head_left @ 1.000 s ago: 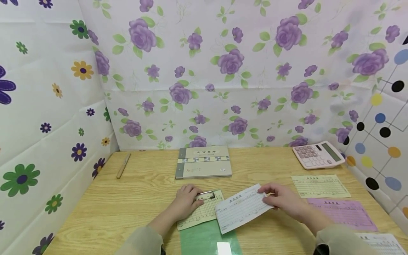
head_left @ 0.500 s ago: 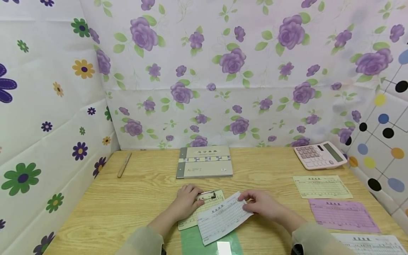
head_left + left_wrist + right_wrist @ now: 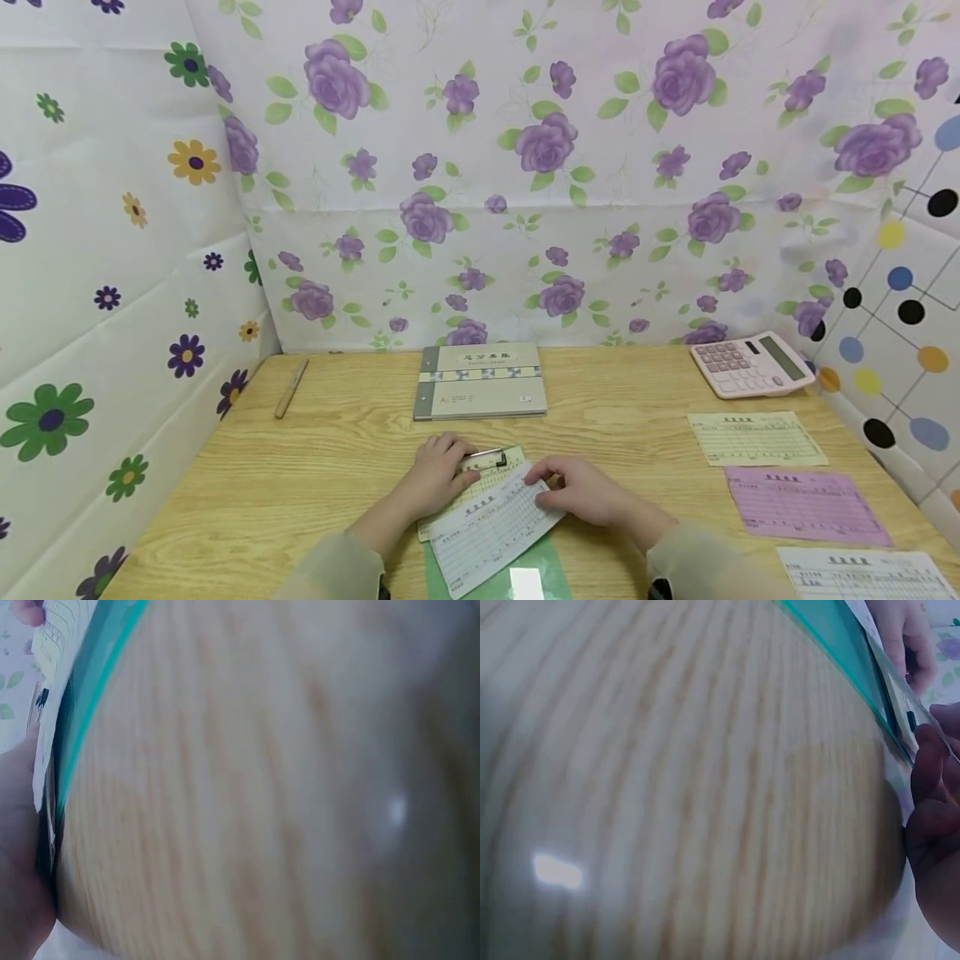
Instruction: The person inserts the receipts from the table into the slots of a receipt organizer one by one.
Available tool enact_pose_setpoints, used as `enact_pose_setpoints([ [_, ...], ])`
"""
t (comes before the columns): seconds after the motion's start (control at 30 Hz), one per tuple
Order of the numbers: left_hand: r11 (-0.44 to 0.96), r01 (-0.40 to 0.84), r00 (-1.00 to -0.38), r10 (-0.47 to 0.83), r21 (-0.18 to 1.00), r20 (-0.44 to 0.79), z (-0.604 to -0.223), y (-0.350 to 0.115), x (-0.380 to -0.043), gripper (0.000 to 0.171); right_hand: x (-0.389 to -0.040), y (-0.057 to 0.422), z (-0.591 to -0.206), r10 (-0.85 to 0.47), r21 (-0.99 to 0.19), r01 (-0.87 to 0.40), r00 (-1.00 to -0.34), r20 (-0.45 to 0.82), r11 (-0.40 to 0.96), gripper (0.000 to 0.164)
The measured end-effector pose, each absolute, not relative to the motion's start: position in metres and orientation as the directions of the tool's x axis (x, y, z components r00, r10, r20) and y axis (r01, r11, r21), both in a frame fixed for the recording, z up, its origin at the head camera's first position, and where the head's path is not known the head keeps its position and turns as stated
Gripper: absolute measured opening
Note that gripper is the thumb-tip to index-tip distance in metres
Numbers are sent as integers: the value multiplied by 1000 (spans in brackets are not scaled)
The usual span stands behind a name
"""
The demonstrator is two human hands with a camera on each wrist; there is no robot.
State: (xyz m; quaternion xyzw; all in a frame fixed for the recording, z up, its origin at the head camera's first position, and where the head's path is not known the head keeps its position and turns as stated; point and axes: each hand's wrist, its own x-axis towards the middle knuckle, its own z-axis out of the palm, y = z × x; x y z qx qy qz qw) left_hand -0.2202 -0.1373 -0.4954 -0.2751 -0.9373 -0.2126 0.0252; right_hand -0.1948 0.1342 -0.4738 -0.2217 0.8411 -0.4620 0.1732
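In the head view, a green clipboard (image 3: 551,575) lies on the table with a yellow printed slip (image 3: 513,457) under its metal clip (image 3: 501,457). My left hand (image 3: 442,475) grips the board's top left by the clip, thumb over the yellow slip. A white printed slip (image 3: 491,533), tilted, covers most of the yellow one and part of the green board. Its upper right edge is pinched between the thumb and fingers of my right hand (image 3: 581,492). At the right edge of the right wrist view, the right hand's fingertips (image 3: 928,746) hold the paper's edge.
A ledger book (image 3: 482,383) lies behind the hands. On the right are a pink calculator (image 3: 750,367), a yellow slip (image 3: 757,439), a purple slip (image 3: 806,507) and a white slip (image 3: 862,575). A wooden-handled tool (image 3: 291,390) lies far left. Patterned cloths surround the table.
My right hand has carried the white slip left and toward me, over the yellow slip and the clipboard. The left hand has stayed in place.
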Motion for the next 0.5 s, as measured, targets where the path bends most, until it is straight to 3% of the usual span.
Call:
enact_pose_setpoints([
  [0.5, 798, 449, -891, 436, 402, 128, -499, -130, -224, 38, -190, 123, -478, -490, -754, -307, -871, -23, 581, 21],
])
